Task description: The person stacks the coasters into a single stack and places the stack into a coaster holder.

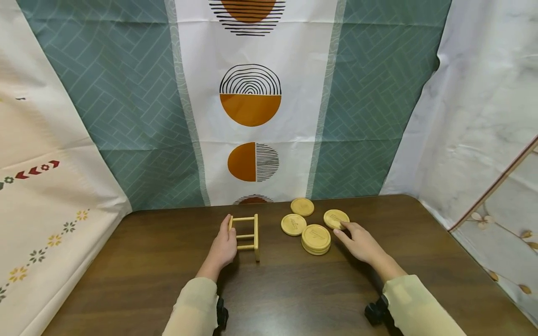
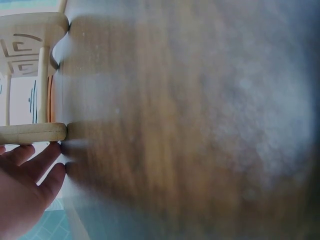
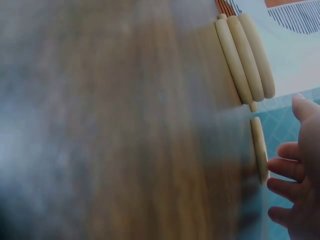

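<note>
Left hand (image 1: 223, 245), fingers extended, rests against the left end of the rack (image 1: 256, 235) with no grip visible, while right hand (image 1: 360, 241), empty and loosely spread, meets the rightmost coaster (image 1: 335, 218), where a sideways thumb slip could knock the nearby stack (image 1: 316, 237) askew.

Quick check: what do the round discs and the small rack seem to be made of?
Discs: probably pale wood or bamboo, smooth, low-sheen; even tan colour and rounded edges suggest it. Rack: likely the same, smooth; its tan end panel and rods match. Varnish, I can't tell.
</note>
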`<state>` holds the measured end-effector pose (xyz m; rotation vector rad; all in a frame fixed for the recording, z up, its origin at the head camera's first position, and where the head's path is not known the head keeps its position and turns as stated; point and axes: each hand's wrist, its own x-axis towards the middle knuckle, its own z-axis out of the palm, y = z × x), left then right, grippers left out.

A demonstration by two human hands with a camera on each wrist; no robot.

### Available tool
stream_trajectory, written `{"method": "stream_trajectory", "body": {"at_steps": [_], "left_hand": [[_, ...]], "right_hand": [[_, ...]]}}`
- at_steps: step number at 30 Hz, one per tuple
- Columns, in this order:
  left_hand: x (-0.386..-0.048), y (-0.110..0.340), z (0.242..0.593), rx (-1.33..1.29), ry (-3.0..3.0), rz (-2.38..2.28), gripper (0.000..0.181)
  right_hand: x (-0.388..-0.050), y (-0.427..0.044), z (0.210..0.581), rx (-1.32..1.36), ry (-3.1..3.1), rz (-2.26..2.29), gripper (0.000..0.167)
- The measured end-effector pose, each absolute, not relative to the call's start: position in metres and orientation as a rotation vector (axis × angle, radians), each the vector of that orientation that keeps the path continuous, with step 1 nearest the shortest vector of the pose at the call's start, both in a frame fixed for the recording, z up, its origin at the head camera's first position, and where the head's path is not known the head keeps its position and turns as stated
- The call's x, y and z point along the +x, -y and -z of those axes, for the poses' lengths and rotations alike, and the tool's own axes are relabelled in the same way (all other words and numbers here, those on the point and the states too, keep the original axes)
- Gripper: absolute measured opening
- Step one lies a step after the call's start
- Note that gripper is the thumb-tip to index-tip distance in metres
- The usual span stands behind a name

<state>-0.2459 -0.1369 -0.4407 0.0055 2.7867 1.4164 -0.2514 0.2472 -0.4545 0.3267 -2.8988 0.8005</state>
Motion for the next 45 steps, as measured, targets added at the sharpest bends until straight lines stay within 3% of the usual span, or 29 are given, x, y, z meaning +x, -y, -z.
{"method": "stream_trajectory", "body": {"at_steps": [25, 36, 45], "left_hand": [[-0.249, 0.136, 0.444, 0.005, -2.804, -1.416, 0.052], [-0.247, 0.137, 0.444, 0.001, -2.829, -1.388, 0.052], [-0.249, 0.137, 0.444, -0.001, -2.789, -1.417, 0.052]], "right_hand": [[-0.256, -0.261, 0.456, 0.254, 2.9, -0.726, 0.067], [-0.25, -0.267, 0.454, 0.27, 2.916, -0.678, 0.056], [-0.242, -0.275, 0.45, 0.293, 2.859, -0.665, 0.035]]}}
